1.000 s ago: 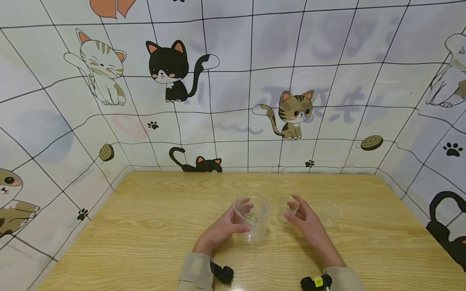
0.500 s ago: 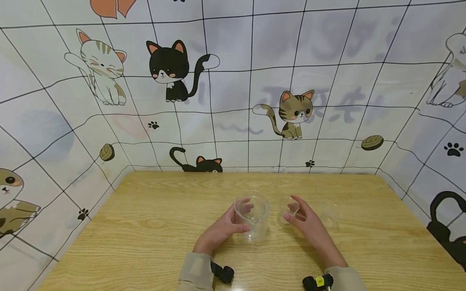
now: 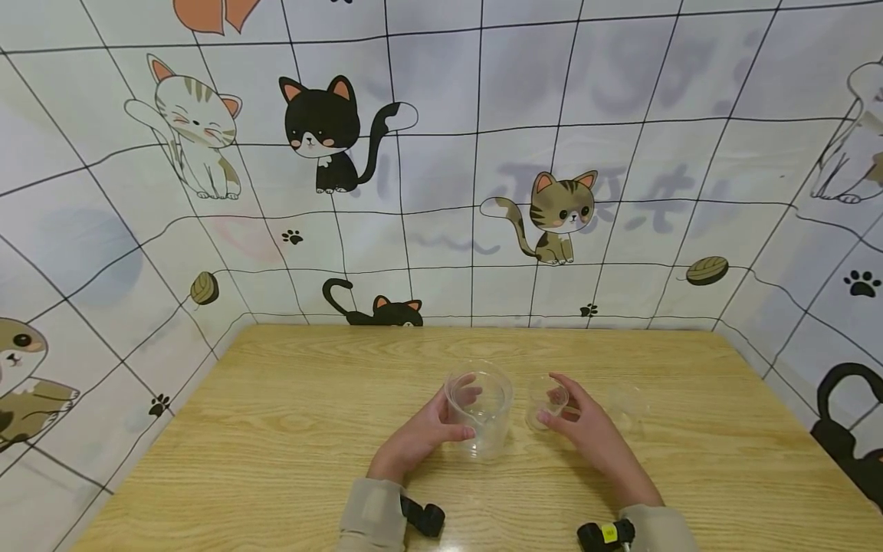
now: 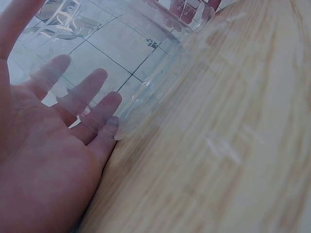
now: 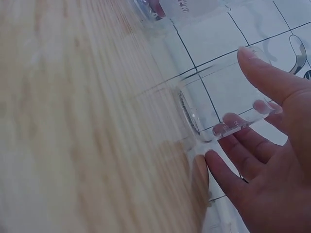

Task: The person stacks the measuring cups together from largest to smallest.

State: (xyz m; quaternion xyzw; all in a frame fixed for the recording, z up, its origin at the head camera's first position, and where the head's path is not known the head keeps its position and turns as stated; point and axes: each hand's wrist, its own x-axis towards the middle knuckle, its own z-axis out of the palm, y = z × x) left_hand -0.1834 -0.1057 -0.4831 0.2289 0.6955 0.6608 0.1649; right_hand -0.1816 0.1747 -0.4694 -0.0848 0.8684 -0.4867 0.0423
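Near the middle of the table, a large clear beaker (image 3: 486, 437) stands upright, with faint printed marks on its wall in the left wrist view. My left hand (image 3: 424, 429) grips it from the left, thumb on the near side and fingers round the far side. To its right is a smaller clear beaker (image 5: 218, 97), also marked on its wall. My right hand (image 3: 579, 422) holds this one from the right between thumb and fingers. In the right wrist view the base of the small beaker is close to the tabletop. A gap separates the two beakers.
A third clear, see-through vessel (image 3: 626, 406) stands on the wooden table (image 3: 290, 429) just right of my right hand, its outline faint. Cloth printed with cats and grid lines (image 3: 441, 169) walls the table at the back and both sides.
My right hand and the small beaker have shifted very slightly toward me. The left hand and large beaker stay in place.
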